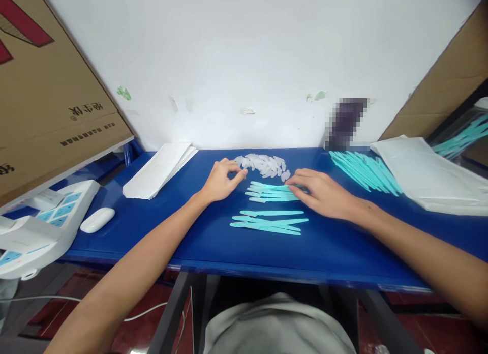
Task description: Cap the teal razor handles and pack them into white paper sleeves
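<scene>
Thumb and forefinger of my left hand point(223, 180) are drawn together in a pinch at the left edge of a pile of small translucent plastic caps point(265, 163). Whether a cap is between those fingertips I cannot make out. My right hand point(318, 191) is closed over the right ends of a row of turquoise eyebrow razors point(267, 192), its fingertips on one of them and hiding the handle ends. Nearer the table's front edge lie several more turquoise razors point(272, 212), some crossing each other.
A larger stack of turquoise razors point(364, 171) lies at the right, beside white plastic bags point(438, 176). White paper sheets point(160, 171), a white oval case point(97, 220) and a white-and-blue device point(57, 222) are on the left. A cardboard box point(57, 89) leans in there.
</scene>
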Tool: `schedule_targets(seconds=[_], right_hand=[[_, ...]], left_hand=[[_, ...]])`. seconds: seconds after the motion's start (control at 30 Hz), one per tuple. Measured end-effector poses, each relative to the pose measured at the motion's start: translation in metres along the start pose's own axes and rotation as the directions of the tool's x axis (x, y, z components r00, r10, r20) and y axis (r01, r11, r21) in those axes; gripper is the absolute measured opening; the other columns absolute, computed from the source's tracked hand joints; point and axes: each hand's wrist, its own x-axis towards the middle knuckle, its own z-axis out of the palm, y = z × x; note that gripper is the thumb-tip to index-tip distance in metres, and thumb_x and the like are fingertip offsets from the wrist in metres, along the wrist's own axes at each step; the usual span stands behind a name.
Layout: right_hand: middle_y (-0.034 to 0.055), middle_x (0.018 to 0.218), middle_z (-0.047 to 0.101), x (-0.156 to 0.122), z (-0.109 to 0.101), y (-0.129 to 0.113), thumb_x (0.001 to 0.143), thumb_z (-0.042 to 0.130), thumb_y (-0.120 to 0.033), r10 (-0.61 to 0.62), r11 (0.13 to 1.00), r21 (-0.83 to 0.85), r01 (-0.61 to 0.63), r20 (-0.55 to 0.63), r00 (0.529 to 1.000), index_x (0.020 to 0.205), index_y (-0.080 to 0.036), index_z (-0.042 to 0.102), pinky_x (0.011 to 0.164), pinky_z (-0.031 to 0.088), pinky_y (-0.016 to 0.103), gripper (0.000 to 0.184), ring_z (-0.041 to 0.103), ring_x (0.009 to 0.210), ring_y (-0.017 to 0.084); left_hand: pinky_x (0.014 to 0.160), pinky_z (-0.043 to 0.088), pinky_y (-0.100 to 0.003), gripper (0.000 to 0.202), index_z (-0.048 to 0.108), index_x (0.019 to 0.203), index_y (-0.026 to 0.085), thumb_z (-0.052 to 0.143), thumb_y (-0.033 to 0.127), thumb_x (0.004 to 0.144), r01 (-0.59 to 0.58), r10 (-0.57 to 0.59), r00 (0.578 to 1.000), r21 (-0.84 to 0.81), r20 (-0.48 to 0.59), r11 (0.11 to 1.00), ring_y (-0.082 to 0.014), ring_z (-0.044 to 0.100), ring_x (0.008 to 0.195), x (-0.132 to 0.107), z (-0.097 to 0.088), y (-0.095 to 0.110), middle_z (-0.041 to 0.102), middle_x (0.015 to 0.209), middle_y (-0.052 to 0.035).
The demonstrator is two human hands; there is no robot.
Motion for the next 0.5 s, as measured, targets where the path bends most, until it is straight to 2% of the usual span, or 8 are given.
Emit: schedule_targets(seconds=[0.07,0.13,0.17,0.23,0.3,0.4,0.5], right_hand=[[0.0124,0.099,0.07,-0.001,0.001,0.001,0.101,0.041,-0.033,-0.003,1.0,-0.014,0.004,0.039,0.999,0.106,-0.017,0.074,0.08,0.051,0.04,0.037,0.066,0.093,0.027],[0.0123,0.1,0.069,-0.002,0.001,0.0,0.101,0.042,-0.034,-0.004,1.0,-0.015,0.004,0.054,0.999,0.108,-0.017,0.074,0.08,0.051,0.04,0.036,0.065,0.093,0.027],[0.0123,0.1,0.069,-0.002,0.0,-0.001,0.101,0.043,-0.035,-0.009,1.0,-0.006,0.01,0.056,0.998,0.109,-0.017,0.073,0.079,0.051,0.039,0.037,0.065,0.093,0.026],[0.0116,0.1,0.068,-0.003,-0.003,-0.005,0.101,0.044,-0.036,-0.039,0.999,0.026,0.037,0.078,0.996,0.109,-0.017,0.074,0.078,0.05,0.038,0.036,0.064,0.09,0.024],[0.0099,0.099,0.068,-0.004,-0.007,-0.01,0.099,0.05,-0.036,-0.089,0.995,0.067,0.08,0.135,0.987,0.106,-0.018,0.075,0.076,0.049,0.036,0.031,0.064,0.087,0.022],[0.0076,0.098,0.069,-0.006,-0.01,-0.014,0.094,0.06,-0.039,-0.146,0.986,0.104,0.127,0.209,0.967,0.102,-0.021,0.077,0.076,0.049,0.034,0.026,0.064,0.086,0.021],[0.0067,0.097,0.07,-0.006,-0.008,-0.014,0.095,0.06,-0.038,-0.164,0.982,0.132,0.136,0.234,0.958,0.101,-0.022,0.079,0.075,0.048,0.032,0.026,0.065,0.085,0.02]], left_hand=[[0.086,0.044,-0.036,0.048,0.068,0.061,0.019,0.047,0.042,0.098,0.073,-0.075,0.997,0.09,0.021,0.993,-0.0214,0.061,0.081,0.001,-0.003,-0.011,0.068,0.067,-0.0038],[0.079,0.044,-0.033,0.053,0.069,0.06,0.019,0.042,0.043,0.099,0.135,-0.141,0.989,0.135,0.037,0.982,-0.0199,0.06,0.071,0.001,-0.006,-0.02,0.061,0.056,-0.0025],[0.074,0.043,-0.032,0.052,0.072,0.067,0.018,0.04,0.043,0.1,0.156,-0.164,0.985,0.142,0.049,0.978,-0.0189,0.059,0.065,0.001,-0.006,-0.024,0.06,0.054,-0.0014],[0.066,0.042,-0.03,0.044,0.077,0.091,0.018,0.041,0.043,0.099,0.165,-0.18,0.98,0.153,0.086,0.974,-0.0179,0.059,0.06,0.0,-0.005,-0.028,0.061,0.058,0.0004],[0.065,0.042,-0.029,0.039,0.073,0.114,0.019,0.043,0.039,0.099,0.14,-0.165,0.978,0.186,0.126,0.973,-0.0188,0.062,0.063,0.001,-0.002,-0.028,0.066,0.065,0.0004],[0.071,0.046,-0.031,0.04,0.068,0.124,0.019,0.044,0.036,0.098,0.108,-0.155,0.975,0.264,0.162,0.958,-0.022,0.067,0.072,0.005,0.003,-0.027,0.07,0.073,-0.0024],[0.077,0.048,-0.034,0.043,0.065,0.132,0.019,0.042,0.036,0.099,0.064,-0.143,0.966,0.332,0.217,0.941,-0.0253,0.068,0.084,0.01,0.008,-0.027,0.073,0.088,-0.0069]])
